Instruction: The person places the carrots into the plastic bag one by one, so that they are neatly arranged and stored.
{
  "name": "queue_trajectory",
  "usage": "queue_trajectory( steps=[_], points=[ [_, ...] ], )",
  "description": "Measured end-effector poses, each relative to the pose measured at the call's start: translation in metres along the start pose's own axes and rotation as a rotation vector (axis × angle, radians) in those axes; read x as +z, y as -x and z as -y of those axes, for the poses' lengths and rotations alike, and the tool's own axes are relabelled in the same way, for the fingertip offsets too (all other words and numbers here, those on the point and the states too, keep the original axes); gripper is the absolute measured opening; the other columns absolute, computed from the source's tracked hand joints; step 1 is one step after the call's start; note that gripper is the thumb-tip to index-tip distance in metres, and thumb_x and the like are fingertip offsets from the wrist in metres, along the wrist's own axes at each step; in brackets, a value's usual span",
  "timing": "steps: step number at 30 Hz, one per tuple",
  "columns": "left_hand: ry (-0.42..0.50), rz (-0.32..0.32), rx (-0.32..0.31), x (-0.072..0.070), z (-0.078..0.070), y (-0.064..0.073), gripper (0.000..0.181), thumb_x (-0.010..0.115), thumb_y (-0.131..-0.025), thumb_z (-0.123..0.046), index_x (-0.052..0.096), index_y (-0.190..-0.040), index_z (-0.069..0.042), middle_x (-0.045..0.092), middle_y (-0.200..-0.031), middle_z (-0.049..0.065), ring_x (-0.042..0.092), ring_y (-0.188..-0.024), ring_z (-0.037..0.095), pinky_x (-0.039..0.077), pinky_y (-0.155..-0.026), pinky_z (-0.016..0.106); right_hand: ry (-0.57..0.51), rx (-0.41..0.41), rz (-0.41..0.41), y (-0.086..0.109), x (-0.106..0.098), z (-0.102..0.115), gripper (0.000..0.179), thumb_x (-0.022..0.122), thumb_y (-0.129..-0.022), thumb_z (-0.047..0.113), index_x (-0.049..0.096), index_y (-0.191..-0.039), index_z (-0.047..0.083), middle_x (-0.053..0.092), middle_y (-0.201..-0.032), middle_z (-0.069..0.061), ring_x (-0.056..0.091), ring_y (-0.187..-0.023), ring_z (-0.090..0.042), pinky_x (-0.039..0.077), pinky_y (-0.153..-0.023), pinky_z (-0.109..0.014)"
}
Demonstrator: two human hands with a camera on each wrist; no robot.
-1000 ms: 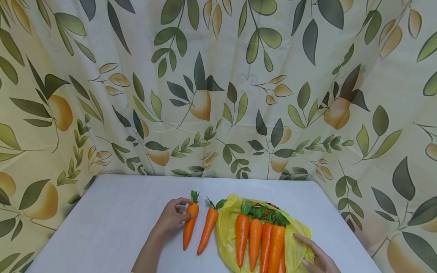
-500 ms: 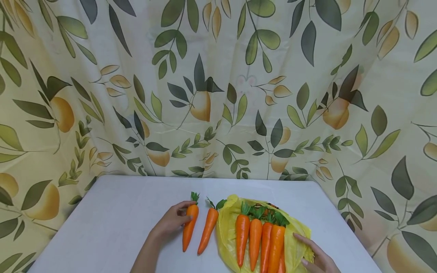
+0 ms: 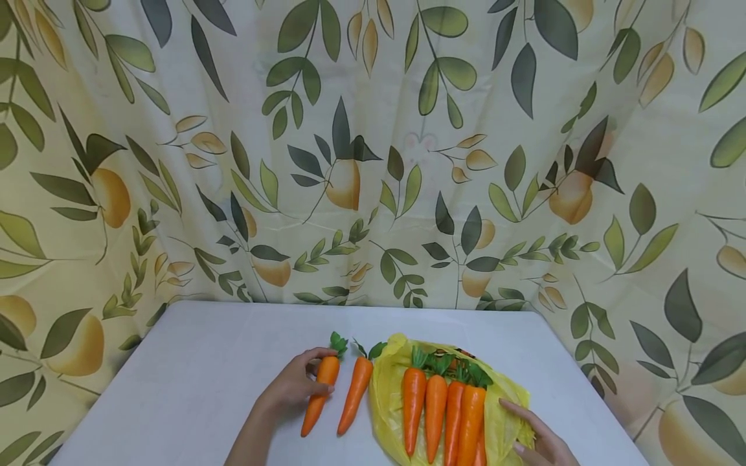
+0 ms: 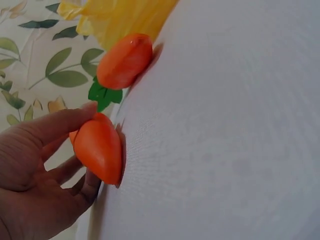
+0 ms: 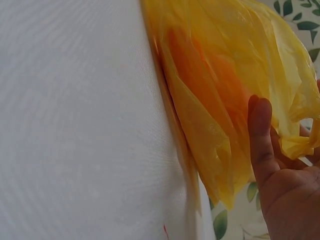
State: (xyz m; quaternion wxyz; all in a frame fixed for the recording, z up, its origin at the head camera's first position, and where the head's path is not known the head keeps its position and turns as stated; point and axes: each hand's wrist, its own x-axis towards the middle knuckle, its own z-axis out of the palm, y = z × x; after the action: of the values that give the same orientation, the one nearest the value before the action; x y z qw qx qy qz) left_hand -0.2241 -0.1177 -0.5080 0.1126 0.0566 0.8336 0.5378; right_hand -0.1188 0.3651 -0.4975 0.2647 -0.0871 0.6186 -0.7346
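Observation:
In the head view, my left hand [image 3: 297,382] pinches an orange carrot [image 3: 327,372] with green leaves at its top, thumb on one side and fingers on the other. The carrot's tapered tip slants toward the left front. In the left wrist view, this carrot [image 4: 100,150] is seen tip-on, close to the white tabletop. Just right of it lies a second carrot [image 3: 354,395]. My right hand [image 3: 548,437] touches the right side of a yellow plastic bag [image 3: 384,414], its thumb and index finger straight and apart. Some of its fingers are hidden behind the bag.
Several carrots [image 3: 436,414] lie side by side on the spread bag, leaves pointing away. The white table [image 3: 221,349] extends left and behind them. A curtain [image 3: 373,246] printed with leaves and fruit hangs along the table's far edge.
My left hand has tilted the carrot, its tip swinging left and toward me while its leaves lean right. The right hand, the bag and the other carrots stay where they were.

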Motion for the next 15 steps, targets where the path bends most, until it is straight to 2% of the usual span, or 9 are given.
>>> queue_trajectory(
  steps=[6,10,15],
  points=[
    [0.026,-0.053,-0.006,-0.003,-0.003,0.004,0.062,0.090,-0.075,-0.004,0.067,-0.130,-0.019,0.057,-0.127,0.010,0.059,-0.102,0.029,0.057,-0.078,0.041,-0.015,0.004,0.011,-0.001,0.001,0.001,0.043,0.053,-0.109,0.016,0.054,-0.132,0.053,0.049,-0.132,0.024,0.060,-0.122,-0.016,0.047,-0.104,-0.048],
    [0.042,-0.082,-0.005,-0.007,-0.004,0.005,0.061,0.090,-0.077,-0.007,0.065,-0.131,-0.017,0.056,-0.134,0.011,0.062,-0.104,0.029,0.057,-0.081,0.042,-0.004,0.007,-0.010,-0.001,0.000,0.001,0.042,0.054,-0.108,0.017,0.053,-0.131,0.053,0.047,-0.132,0.024,0.060,-0.121,-0.017,0.048,-0.104,-0.048],
    [0.094,-0.080,0.006,-0.011,-0.007,0.007,0.059,0.089,-0.080,-0.009,0.064,-0.133,-0.014,0.055,-0.137,0.011,0.062,-0.104,0.028,0.056,-0.080,0.042,-0.021,0.014,-0.011,0.000,-0.001,0.000,0.041,0.054,-0.109,0.017,0.053,-0.131,0.052,0.047,-0.133,0.023,0.060,-0.122,-0.017,0.047,-0.104,-0.049]
  ],
)
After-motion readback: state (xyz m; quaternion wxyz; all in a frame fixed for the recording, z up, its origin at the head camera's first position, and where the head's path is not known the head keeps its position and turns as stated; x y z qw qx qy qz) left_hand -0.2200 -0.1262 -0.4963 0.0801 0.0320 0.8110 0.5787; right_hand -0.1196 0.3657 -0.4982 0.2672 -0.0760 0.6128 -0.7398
